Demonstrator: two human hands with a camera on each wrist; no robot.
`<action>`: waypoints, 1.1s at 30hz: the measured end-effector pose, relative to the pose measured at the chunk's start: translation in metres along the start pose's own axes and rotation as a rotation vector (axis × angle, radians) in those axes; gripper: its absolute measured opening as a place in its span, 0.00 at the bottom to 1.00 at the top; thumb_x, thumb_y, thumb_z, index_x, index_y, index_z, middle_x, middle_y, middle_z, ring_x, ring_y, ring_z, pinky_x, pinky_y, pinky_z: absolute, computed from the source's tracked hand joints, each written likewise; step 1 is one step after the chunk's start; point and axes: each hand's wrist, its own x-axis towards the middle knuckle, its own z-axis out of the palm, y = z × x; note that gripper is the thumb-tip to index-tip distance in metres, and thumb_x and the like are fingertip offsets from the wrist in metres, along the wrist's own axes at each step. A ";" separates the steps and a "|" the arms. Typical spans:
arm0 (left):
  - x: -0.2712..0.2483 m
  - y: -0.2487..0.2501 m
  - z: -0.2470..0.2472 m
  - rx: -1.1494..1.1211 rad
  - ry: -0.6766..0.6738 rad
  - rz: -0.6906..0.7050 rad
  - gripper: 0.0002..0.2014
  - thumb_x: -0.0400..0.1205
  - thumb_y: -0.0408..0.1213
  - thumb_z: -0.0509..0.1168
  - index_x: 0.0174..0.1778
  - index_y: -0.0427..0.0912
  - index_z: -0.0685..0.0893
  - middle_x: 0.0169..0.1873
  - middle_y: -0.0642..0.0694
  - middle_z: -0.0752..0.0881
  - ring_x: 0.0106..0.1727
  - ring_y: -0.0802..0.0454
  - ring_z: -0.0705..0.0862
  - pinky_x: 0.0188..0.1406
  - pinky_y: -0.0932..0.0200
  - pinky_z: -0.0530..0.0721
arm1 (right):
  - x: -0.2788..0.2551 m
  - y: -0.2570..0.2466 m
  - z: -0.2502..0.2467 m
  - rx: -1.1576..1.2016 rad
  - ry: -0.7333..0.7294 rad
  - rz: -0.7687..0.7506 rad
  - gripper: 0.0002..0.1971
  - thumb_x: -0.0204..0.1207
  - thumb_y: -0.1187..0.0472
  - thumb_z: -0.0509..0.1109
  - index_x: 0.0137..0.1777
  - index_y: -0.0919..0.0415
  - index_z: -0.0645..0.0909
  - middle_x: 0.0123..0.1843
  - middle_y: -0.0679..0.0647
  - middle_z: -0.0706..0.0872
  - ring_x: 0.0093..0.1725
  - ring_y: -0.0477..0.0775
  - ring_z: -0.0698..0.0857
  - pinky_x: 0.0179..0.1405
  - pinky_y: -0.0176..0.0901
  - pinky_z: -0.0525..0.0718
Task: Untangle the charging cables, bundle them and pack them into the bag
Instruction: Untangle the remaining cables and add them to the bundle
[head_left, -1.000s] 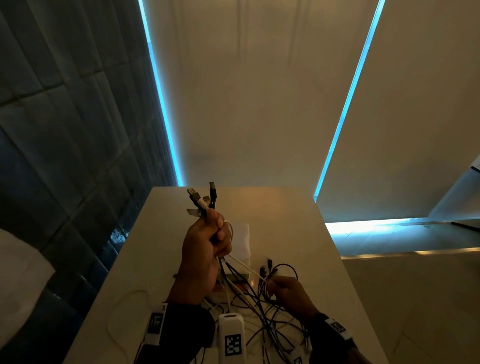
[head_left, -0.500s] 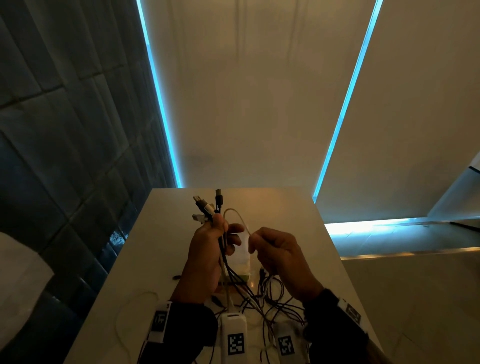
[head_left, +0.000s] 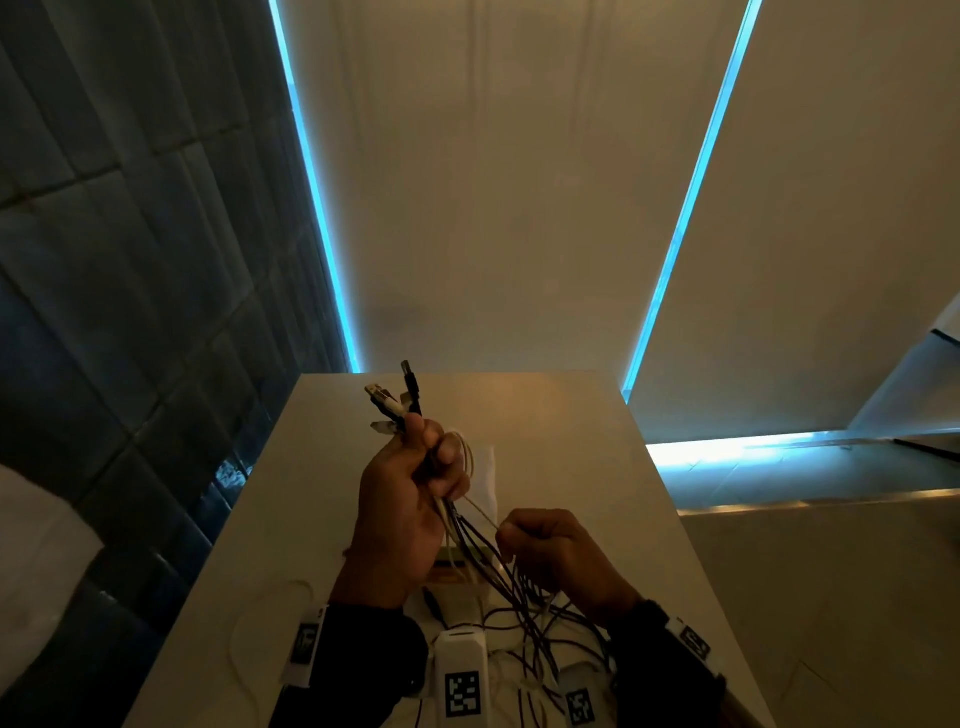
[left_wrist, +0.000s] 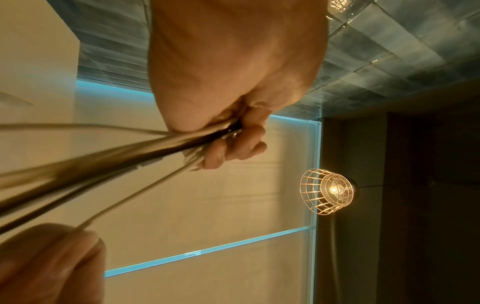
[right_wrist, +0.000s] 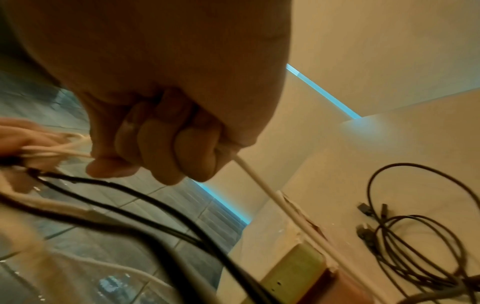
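L hand (head_left: 410, 499) grip fists cable bundle (head_left: 511, 571) w/ plugs up; R hand (head_left: 550, 556) grip pinches white cable (right_wrist: 262, 185) above counter (head_left: 311, 499).

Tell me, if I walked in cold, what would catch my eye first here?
Probably the left hand, raised above the pale table and gripping a bunch of cables with their plugs sticking up like a bouquet. Just below, the right hand pinches one white cable. Behind, bright blue light strips cut across the beige wall.
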 end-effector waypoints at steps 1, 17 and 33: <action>0.000 -0.001 0.001 0.023 -0.014 0.005 0.16 0.85 0.43 0.51 0.32 0.41 0.69 0.23 0.50 0.72 0.18 0.58 0.62 0.20 0.64 0.65 | 0.002 0.007 -0.001 -0.005 0.018 0.005 0.16 0.84 0.65 0.62 0.33 0.60 0.78 0.19 0.46 0.68 0.19 0.43 0.62 0.20 0.33 0.61; 0.006 -0.002 -0.006 0.132 0.027 0.020 0.18 0.87 0.42 0.49 0.32 0.40 0.68 0.20 0.52 0.67 0.17 0.60 0.60 0.17 0.66 0.62 | 0.031 0.110 -0.011 -0.262 0.210 0.106 0.20 0.79 0.69 0.64 0.26 0.51 0.77 0.24 0.45 0.75 0.27 0.44 0.72 0.32 0.39 0.71; 0.014 -0.004 -0.022 0.271 0.103 0.028 0.17 0.88 0.41 0.50 0.32 0.41 0.69 0.21 0.51 0.70 0.17 0.60 0.61 0.19 0.63 0.58 | 0.047 0.030 -0.003 -0.054 0.398 0.022 0.15 0.81 0.64 0.64 0.31 0.59 0.80 0.20 0.48 0.70 0.20 0.46 0.67 0.24 0.39 0.64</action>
